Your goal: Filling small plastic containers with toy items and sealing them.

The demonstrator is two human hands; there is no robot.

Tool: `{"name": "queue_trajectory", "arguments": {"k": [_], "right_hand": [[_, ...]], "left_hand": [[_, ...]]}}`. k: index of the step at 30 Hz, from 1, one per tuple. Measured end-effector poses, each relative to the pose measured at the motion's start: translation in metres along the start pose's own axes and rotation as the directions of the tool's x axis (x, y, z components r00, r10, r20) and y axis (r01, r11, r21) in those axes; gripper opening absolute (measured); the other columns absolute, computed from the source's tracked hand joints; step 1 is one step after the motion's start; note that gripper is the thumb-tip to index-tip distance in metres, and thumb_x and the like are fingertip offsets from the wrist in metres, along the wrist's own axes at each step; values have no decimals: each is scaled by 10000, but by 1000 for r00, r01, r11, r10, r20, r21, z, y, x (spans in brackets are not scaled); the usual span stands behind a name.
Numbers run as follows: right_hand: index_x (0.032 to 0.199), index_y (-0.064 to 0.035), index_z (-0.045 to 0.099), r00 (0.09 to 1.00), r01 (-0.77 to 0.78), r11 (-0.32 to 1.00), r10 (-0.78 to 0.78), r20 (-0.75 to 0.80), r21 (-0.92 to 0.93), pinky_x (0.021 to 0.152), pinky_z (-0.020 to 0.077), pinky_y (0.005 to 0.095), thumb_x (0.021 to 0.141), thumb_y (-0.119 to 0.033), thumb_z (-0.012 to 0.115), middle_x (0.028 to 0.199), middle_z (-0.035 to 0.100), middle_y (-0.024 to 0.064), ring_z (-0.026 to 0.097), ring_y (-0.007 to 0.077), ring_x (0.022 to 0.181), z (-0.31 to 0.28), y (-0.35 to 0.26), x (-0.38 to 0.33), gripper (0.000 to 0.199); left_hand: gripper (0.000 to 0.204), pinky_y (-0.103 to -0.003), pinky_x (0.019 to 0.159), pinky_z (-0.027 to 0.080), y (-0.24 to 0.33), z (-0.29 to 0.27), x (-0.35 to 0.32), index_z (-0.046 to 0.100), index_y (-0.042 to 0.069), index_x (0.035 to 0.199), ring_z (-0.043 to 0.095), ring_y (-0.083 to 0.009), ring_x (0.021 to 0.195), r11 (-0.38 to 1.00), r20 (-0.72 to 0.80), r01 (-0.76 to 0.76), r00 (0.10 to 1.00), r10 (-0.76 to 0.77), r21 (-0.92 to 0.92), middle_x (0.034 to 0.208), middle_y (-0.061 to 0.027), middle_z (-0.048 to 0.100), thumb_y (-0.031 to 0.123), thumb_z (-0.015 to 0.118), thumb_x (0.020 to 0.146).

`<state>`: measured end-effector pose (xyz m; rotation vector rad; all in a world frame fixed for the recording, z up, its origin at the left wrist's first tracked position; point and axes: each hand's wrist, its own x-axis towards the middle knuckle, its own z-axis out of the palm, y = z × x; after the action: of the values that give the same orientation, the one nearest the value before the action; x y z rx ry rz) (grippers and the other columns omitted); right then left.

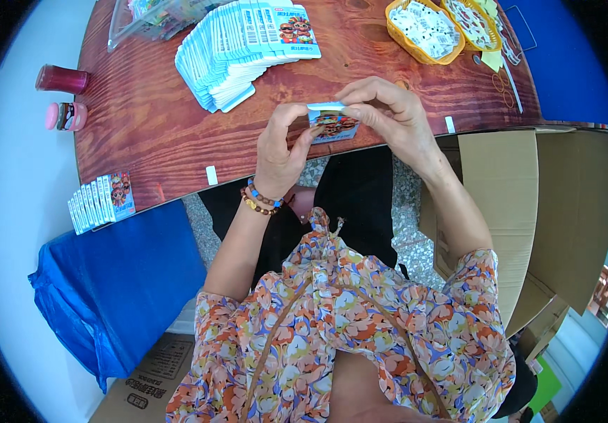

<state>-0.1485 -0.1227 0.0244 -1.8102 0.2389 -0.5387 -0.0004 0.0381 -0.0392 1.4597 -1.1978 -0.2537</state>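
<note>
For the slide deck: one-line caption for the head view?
Both hands, left and right, hold a small carton over a wooden table, beside a fanned stack of flat cartons.

Small box (333,124) partly behind fingers (360,111); clear tub (150,21) cropped at top.

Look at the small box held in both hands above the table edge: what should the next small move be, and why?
Probably press the top flap shut with the right hand while the left hand steadies the small light-blue box. The right fingers already pinch its upper edge, the left grips its side, and the box sits between them just above the wooden table.
</note>
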Motion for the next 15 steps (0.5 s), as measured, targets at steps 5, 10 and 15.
{"name": "queue_trajectory", "arguments": {"k": [5,10,15], "right_hand": [[1113,-15,708,999,49,957,-43,27,-286,793,545,281,906,3,662,1046,696,94,673,165,954,-3,-9,4,213],[1125,-23,705,995,103,878,-86,57,-467,797,569,304,867,26,664,1086,704,111,700,219,963,-3,-16,4,266],[1136,-32,702,986,159,791,-98,135,-591,829,584,349,826,37,666,1159,698,114,698,286,1029,-4,-25,4,319]], "left_hand": [[447,-361,886,560,4,1,-1,433,8,1228,677,-265,1058,986,4,79,997,-79,-145,1137,-171,630,-94,666,860],[461,-365,885,563,1,1,0,420,8,1234,680,-268,1065,988,24,75,997,-73,-131,1144,-174,637,-78,681,863],[509,-372,870,565,3,2,4,424,20,1279,685,-276,1053,979,16,124,992,-123,-161,1160,-185,641,-56,701,859]]}}
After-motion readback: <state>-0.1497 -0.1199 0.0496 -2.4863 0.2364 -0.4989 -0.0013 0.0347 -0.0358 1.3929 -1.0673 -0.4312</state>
